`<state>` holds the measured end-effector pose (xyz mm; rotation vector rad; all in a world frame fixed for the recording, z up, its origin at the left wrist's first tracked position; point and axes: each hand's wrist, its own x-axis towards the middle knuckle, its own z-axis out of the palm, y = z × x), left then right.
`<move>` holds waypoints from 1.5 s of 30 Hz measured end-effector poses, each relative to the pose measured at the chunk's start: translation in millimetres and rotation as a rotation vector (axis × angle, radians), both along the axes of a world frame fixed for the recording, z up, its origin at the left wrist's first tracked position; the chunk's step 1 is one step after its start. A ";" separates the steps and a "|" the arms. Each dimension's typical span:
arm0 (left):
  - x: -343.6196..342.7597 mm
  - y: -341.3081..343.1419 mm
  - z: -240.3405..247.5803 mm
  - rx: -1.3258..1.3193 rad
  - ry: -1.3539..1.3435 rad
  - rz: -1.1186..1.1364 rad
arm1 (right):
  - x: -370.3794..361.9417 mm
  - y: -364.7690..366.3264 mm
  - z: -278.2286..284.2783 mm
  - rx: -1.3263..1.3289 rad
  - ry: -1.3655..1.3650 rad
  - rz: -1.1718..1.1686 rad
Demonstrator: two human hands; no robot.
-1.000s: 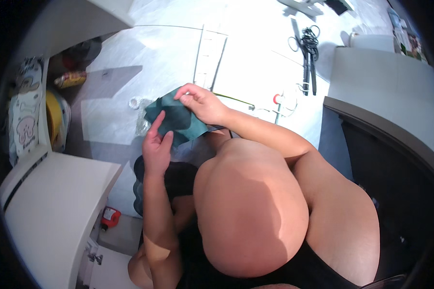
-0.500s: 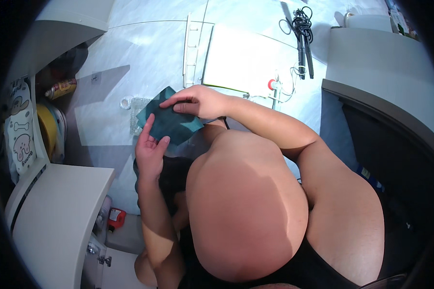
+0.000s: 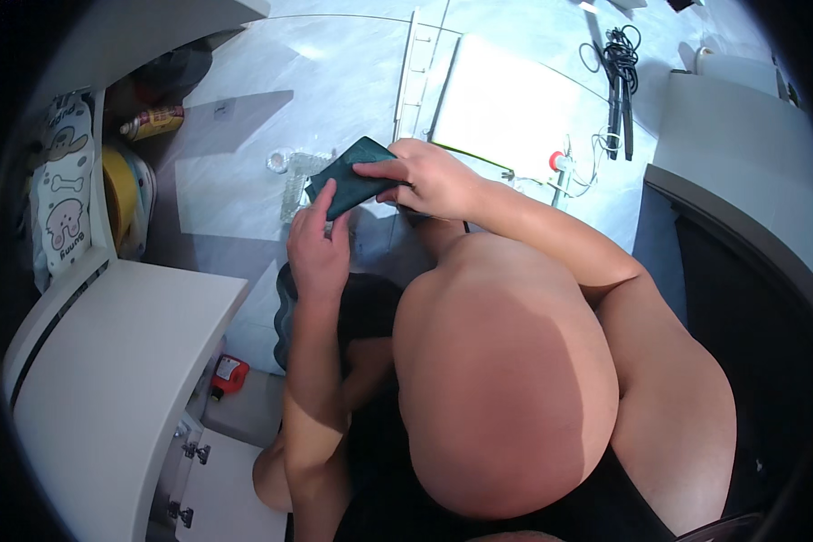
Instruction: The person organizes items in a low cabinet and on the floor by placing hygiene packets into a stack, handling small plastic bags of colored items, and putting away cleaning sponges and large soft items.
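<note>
A dark green sheet (image 3: 345,185), folded to a narrow rectangle, is held up between my two hands over the floor. My right hand (image 3: 435,181) grips its right end, with fingers on top and the thumb tip under the edge. My left hand (image 3: 320,248) is at the near left edge, its fingers and thumb closed against the sheet. Partly hidden behind the sheet, a piece of see-through textured plastic (image 3: 298,173) lies on the floor. Beside that is a small clear roll (image 3: 277,163).
A white board (image 3: 506,99) and a ladder-like white rack (image 3: 410,77) lie ahead. Farther right are a black tool with coiled cable (image 3: 620,90) and a red-topped item (image 3: 556,163). A cabinet (image 3: 126,334), a red bottle (image 3: 229,376) and a spray can (image 3: 154,122) are leftward.
The sheet has gone from a broad open square to a narrower folded piece. My fingers have closed in on it, and the whole view has shifted, moving the scene rightward.
</note>
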<state>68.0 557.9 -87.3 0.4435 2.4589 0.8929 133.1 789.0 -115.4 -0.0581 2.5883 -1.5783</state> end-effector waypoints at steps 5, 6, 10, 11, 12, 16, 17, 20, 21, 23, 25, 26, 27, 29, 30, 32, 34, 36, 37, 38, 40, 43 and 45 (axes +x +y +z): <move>11.6 5.3 -6.5 -0.065 0.432 0.001 | -6.8 -9.8 1.0 0.269 0.503 -0.288; 11.0 10.1 -4.6 -0.034 0.513 -0.046 | -5.9 -6.9 -1.0 0.268 0.512 -0.264; -1.1 15.2 6.1 0.110 0.139 -0.061 | -1.3 7.7 -17.0 0.058 0.126 0.074; -2.8 13.2 4.7 0.197 -0.223 0.062 | -0.3 5.8 -17.2 0.053 0.128 0.081; -3.8 11.1 0.7 0.193 -0.220 0.068 | 1.0 1.8 -14.6 -0.085 0.013 0.002; -7.7 7.1 -3.2 0.366 -0.532 0.380 | -6.9 -0.7 -10.4 -0.893 -0.529 -0.277; -9.0 6.8 -1.7 0.411 -0.623 0.462 | -8.0 -2.1 -10.8 -1.064 -0.558 -0.357; -8.5 5.5 -2.8 0.362 -0.495 0.370 | -1.7 1.4 -27.2 -0.710 -0.523 -0.308; -7.7 3.7 -4.9 0.367 -0.497 0.369 | -0.4 -0.7 -28.3 -0.705 -0.523 -0.310; -3.8 -1.5 -11.2 0.259 -0.305 0.258 | 1.5 -8.2 -29.2 -0.566 -0.494 -0.304; 2.5 -8.0 -15.7 0.236 -0.337 0.265 | 0.0 -11.2 -29.2 -0.528 -0.496 -0.281; 4.3 -10.6 -18.5 0.209 -0.369 0.273 | -0.2 -13.8 -29.2 -0.672 -0.441 -0.248; 6.1 -11.0 -18.2 0.206 -0.371 0.273 | 2.1 -18.1 -31.3 -0.820 -0.388 -0.216; 11.3 -9.8 -17.7 0.231 -0.430 0.244 | 5.4 -19.9 -41.6 -0.514 -0.143 -0.155; 13.1 -9.5 -16.8 0.224 -0.431 0.252 | 2.6 -16.6 -33.6 -0.467 -0.265 -0.091; 12.8 -6.3 -12.3 0.317 -0.642 0.433 | -6.5 -17.2 -10.0 -0.364 -0.399 -0.064; 11.9 -7.8 -16.7 0.279 -0.476 0.358 | -9.3 -20.4 -9.7 -0.322 -0.337 -0.056; 10.0 -11.1 -18.9 0.243 -0.309 0.279 | -11.5 -23.0 -9.8 -0.275 -0.274 -0.050; 8.5 -14.0 -18.5 0.212 -0.255 0.216 | -12.1 -24.4 -9.7 -0.260 -0.178 -0.003; 8.2 -15.4 -18.3 0.181 -0.201 0.153 | -12.4 -24.3 -10.2 -0.244 -0.082 0.045; 10.8 -12.4 -10.0 0.223 -0.337 0.186 | -9.9 -21.8 -14.8 -0.220 -0.090 0.057; 15.9 -8.4 -9.1 0.192 -0.304 0.154 | -5.0 -24.5 -21.6 -0.113 -0.091 0.073; 19.2 -8.6 -15.3 0.119 -0.137 0.089 | -5.0 -25.7 -23.7 -0.031 -0.085 0.075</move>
